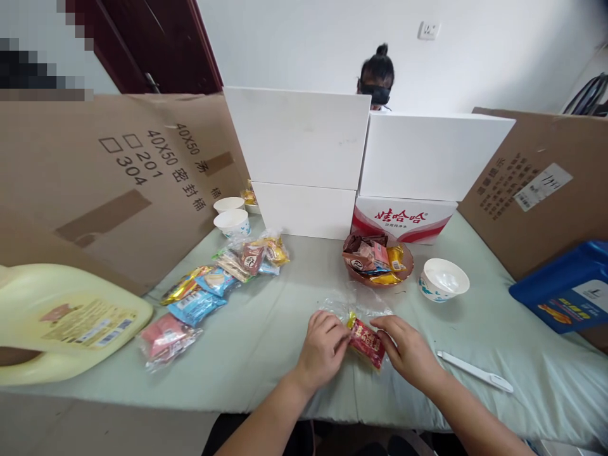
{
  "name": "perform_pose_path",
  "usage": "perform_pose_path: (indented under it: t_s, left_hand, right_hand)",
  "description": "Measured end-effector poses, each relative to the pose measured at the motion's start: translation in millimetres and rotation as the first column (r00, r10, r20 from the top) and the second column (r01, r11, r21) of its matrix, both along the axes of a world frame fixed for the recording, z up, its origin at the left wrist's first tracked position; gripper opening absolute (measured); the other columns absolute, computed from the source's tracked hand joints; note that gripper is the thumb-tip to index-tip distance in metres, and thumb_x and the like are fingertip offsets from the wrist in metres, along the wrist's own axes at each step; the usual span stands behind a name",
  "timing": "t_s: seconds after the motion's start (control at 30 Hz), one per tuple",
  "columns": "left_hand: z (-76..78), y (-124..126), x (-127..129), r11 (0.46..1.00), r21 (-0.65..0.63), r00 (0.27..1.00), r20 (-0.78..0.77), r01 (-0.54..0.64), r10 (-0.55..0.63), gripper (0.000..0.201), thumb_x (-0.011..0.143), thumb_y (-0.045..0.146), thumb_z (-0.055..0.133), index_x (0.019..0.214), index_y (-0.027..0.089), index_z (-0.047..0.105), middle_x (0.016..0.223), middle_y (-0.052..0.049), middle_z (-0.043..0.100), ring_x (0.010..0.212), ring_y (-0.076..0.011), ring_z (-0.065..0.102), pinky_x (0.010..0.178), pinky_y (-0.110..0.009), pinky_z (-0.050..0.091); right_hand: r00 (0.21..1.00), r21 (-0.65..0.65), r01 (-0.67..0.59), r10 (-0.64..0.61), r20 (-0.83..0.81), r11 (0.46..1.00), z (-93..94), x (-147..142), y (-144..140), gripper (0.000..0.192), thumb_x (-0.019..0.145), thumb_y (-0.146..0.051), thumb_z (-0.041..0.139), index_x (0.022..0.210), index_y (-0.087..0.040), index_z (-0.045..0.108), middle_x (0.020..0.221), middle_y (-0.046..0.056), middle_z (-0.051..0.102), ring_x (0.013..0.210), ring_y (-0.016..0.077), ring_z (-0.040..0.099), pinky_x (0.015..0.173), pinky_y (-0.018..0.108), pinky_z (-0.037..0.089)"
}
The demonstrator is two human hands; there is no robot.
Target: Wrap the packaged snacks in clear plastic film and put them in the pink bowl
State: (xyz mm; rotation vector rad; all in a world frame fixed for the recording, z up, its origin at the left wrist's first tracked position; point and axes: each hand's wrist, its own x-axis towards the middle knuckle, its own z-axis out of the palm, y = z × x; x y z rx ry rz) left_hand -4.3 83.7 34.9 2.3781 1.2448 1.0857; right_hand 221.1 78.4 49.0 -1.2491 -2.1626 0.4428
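A small red and yellow snack packet (367, 343) lies at the table's front, between my two hands. My left hand (323, 348) has its fingers curled and pinches the packet's left edge. At its right edge, the thumb and fingers of my right hand (407, 349) close on the packet. Thin clear plastic (354, 305) spreads behind and around it. Farther back, a brown bowl (375, 280) holds several wrapped snacks. To the right of that bowl stands a white paper bowl (444, 280) with clear plastic inside. A white folding knife-like tool (475, 371) rests right of my right hand.
Wrapped snacks (197, 304) lie in a row at left, by a pale yellow jug (71, 323) and paper bowls (232, 223). White boxes (304, 139) stand at the back, cardboard (109, 183) at the sides. A blue bottle (565, 291) is right. Someone sits behind.
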Motion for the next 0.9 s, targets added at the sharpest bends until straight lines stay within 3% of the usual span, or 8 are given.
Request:
perform_pose_path:
  t_s: [0.07, 0.13, 0.23, 0.33, 0.5, 0.7, 0.8, 0.9]
  left_hand:
    - [10.9, -4.0, -5.9, 0.982, -0.057, 0.984, -0.001, 0.177, -0.178, 0.016, 0.079, 0.011, 0.054, 0.079, 0.021, 0.066, 0.082, -0.003, 0.065, 0.086, -0.0187, 0.057, 0.086, -0.036, 0.040]
    - [19.1, -8.4, -13.6, 0.918, -0.200, 0.929, -0.073, 0.344, -0.364, 0.012, 0.072, 0.012, 0.061, 0.075, 0.022, 0.067, 0.080, 0.001, 0.067, 0.082, -0.0172, 0.059, 0.085, -0.034, 0.038]
    - [24.0, -12.5, -22.3, 0.838, -0.431, 0.867, -0.207, 0.336, -0.454, 0.005, 0.071, 0.025, 0.070, 0.068, 0.023, 0.067, 0.068, 0.004, 0.067, 0.070, -0.0158, 0.060, 0.082, -0.033, 0.037]
    - [22.3, -11.6, -21.0, 0.873, -0.462, 0.895, -0.310, 0.154, -0.321, 0.018, 0.081, 0.031, 0.064, 0.066, 0.020, 0.065, 0.067, 0.002, 0.065, 0.066, -0.0158, 0.060, 0.075, -0.032, 0.038]
    - [14.6, -8.0, -7.1, 0.894, -0.446, 0.940, -0.320, -0.039, -0.118, 0.008, 0.076, 0.023, 0.065, 0.081, 0.019, 0.060, 0.085, -0.001, 0.064, 0.074, -0.0181, 0.060, 0.064, -0.028, 0.038]
    - [0.8, -7.3, -1.1, 0.909, -0.405, 0.988, -0.145, -0.099, 0.043, 0.013, 0.083, 0.023, 0.054, 0.071, 0.021, 0.049, 0.071, 0.000, 0.058, 0.067, -0.0171, 0.056, 0.061, -0.028, 0.040]
    - [-6.1, -4.5, -1.3, 0.895, -0.421, 0.989, -0.088, -0.145, 0.119, 0.011, 0.088, 0.023, 0.045, 0.079, 0.021, 0.049, 0.075, -0.001, 0.060, 0.070, -0.0180, 0.057, 0.065, -0.029, 0.043]
    - [-10.4, -1.8, -2.0, 0.876, -0.473, 0.995, -0.060, -0.098, 0.078, 0.008, 0.088, 0.022, 0.047, 0.092, 0.020, 0.053, 0.086, -0.004, 0.063, 0.080, -0.0192, 0.060, 0.073, -0.031, 0.046]
  right_hand:
    - [0.999, -0.119, 0.028, -0.025, 0.027, 0.992, 2.2, -0.8, 4.2, 0.027, 0.095, -0.024, 0.037, 0.109, -0.021, 0.060, 0.104, 0.008, 0.067, 0.097, 0.0189, 0.062, 0.085, 0.034, 0.050]
    - [0.996, -0.240, 0.073, -0.058, 0.069, 0.968, 4.8, -1.8, 8.7, 0.028, 0.094, -0.029, 0.039, 0.107, -0.020, 0.062, 0.105, 0.008, 0.067, 0.094, 0.0200, 0.063, 0.084, 0.036, 0.050]
    - [0.989, -0.351, 0.079, -0.029, 0.145, 0.933, 10.2, -8.9, 10.0, 0.031, 0.091, -0.037, 0.049, 0.113, -0.020, 0.062, 0.109, 0.009, 0.067, 0.097, 0.0225, 0.062, 0.086, 0.037, 0.048]
    - [0.973, -0.329, 0.032, 0.045, 0.226, 0.944, 11.4, -22.4, 4.6, 0.052, 0.079, -0.045, 0.066, 0.124, -0.019, 0.058, 0.120, 0.011, 0.062, 0.113, 0.0279, 0.054, 0.096, 0.041, 0.041]
    - [0.931, -0.305, 0.046, 0.069, 0.357, 0.951, 0.6, -40.3, -3.1, 0.088, 0.064, -0.047, 0.077, 0.140, -0.017, 0.043, 0.130, 0.015, 0.055, 0.117, 0.0327, 0.049, 0.100, 0.047, 0.035]
    - [0.927, -0.316, 0.126, 0.002, 0.375, 0.940, 0.6, -51.0, -3.2, 0.082, 0.071, -0.039, 0.065, 0.142, -0.009, 0.037, 0.128, 0.019, 0.053, 0.119, 0.0330, 0.048, 0.101, 0.045, 0.035]
    - [0.935, -0.389, 0.164, -0.017, 0.354, 0.906, 4.2, -56.5, -0.8, 0.091, 0.068, -0.041, 0.068, 0.144, -0.006, 0.032, 0.129, 0.020, 0.051, 0.119, 0.0334, 0.048, 0.101, 0.042, 0.037]
    - [0.905, -0.426, 0.227, -0.029, 0.424, 0.876, 9.3, -57.4, 2.3, 0.103, 0.061, -0.041, 0.074, 0.147, -0.007, 0.027, 0.124, 0.021, 0.053, 0.112, 0.0358, 0.054, 0.094, 0.045, 0.042]
